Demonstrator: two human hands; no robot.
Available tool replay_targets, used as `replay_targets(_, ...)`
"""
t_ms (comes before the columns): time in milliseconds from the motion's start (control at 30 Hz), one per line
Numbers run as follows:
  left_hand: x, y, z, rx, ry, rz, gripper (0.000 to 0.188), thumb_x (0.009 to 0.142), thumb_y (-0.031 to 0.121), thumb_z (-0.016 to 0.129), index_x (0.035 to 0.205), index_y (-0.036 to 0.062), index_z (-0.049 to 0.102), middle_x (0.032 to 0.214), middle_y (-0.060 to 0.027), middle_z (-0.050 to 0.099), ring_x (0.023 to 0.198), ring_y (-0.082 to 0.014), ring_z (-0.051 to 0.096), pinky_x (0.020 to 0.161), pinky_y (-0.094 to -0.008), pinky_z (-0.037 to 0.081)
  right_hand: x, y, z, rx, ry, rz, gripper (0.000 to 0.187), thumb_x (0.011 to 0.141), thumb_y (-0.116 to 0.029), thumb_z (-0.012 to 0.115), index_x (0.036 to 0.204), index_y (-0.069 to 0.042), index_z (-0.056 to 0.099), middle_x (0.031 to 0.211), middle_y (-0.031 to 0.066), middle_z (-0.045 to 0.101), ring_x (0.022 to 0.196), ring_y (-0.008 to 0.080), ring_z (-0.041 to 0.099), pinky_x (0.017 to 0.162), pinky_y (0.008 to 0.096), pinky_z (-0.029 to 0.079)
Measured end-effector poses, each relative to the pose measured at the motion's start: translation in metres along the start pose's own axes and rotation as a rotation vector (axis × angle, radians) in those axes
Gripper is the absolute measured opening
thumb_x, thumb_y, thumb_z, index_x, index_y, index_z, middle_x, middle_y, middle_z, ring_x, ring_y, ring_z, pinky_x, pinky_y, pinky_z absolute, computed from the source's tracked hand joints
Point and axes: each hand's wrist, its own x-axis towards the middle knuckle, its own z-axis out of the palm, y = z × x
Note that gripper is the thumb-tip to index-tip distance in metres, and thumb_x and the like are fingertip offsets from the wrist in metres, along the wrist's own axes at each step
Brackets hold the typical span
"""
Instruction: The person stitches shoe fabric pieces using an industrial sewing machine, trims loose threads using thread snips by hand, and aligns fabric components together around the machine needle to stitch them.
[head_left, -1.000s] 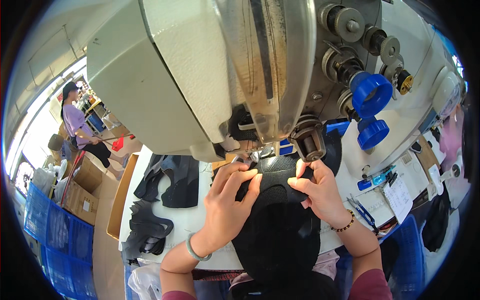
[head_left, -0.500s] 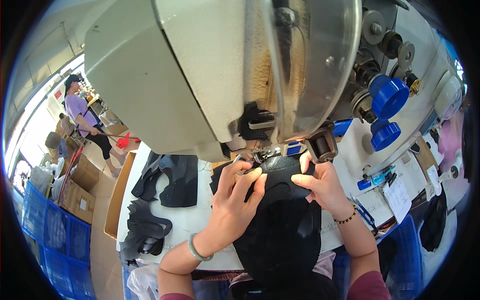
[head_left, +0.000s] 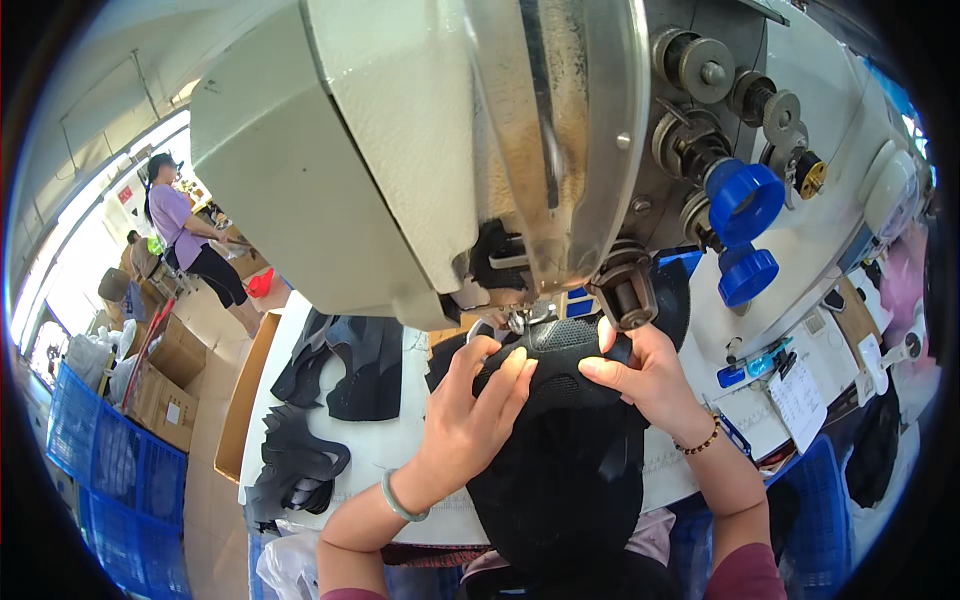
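Observation:
Beneath the needle area of a large sewing machine (head_left: 410, 140) lies a black fabric piece with mesh panels (head_left: 565, 385), which looks like a shoe upper. My left hand (head_left: 465, 415) presses its closed fingertips on the left side of the piece, near the presser foot (head_left: 520, 318). A small silvery object shows by these fingers, too hidden to name. On the right, my right hand (head_left: 650, 375) pinches the edge of the piece between thumb and fingers. The smooth black lower part of the piece hangs toward me.
Cut black pieces (head_left: 365, 370) and a stack of curved black pieces (head_left: 295, 455) lie left on the white table (head_left: 420, 500). Blue tension knobs (head_left: 745, 200) jut out at right. Blue crates (head_left: 115, 440) and a cardboard box (head_left: 165, 410) stand left, where a person (head_left: 185, 220) is walking.
My view has shifted slightly, so the machine sits further left. Both hands stay on the black piece, with the left fingers a little more drawn together. The person at left has changed stride.

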Motion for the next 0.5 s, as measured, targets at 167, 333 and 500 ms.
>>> replay_targets(167,0.001,-0.006,0.004,0.103,0.019,0.110,0.024,0.074,0.005,0.076,0.094,-0.0004,0.065,0.097,-0.0154,0.054,0.072,-0.0238,0.060,0.056,-0.0292,0.050,0.005,0.012,0.001,0.266,0.004,0.069,0.024,0.084,-0.014,0.070,0.090,-0.010,0.047,0.078,-0.0055,0.047,0.054,-0.0018,0.040,0.046,0.0151,0.027)
replay_targets(333,0.004,-0.010,0.005,0.060,0.046,0.065,0.020,0.074,0.000,0.073,0.092,0.0010,0.065,0.099,-0.0125,0.057,0.054,-0.0135,0.050,0.048,-0.0274,0.042,0.010,0.019,0.001,0.473,0.020,0.142,0.023,0.083,0.002,0.064,0.102,-0.003,0.052,0.097,0.0032,0.061,0.083,0.0060,0.057,0.071,0.0201,0.046)
replay_targets(500,0.006,-0.009,-0.005,0.121,-0.024,-0.004,0.024,0.073,0.008,0.075,0.094,0.0065,0.066,0.101,-0.0097,0.058,0.079,-0.0246,0.058,0.063,-0.0332,0.048,0.008,0.019,0.012,0.446,0.052,0.060,0.023,0.087,-0.010,0.065,0.092,-0.013,0.043,0.075,-0.0070,0.047,0.060,-0.0016,0.040,0.048,0.0154,0.027)
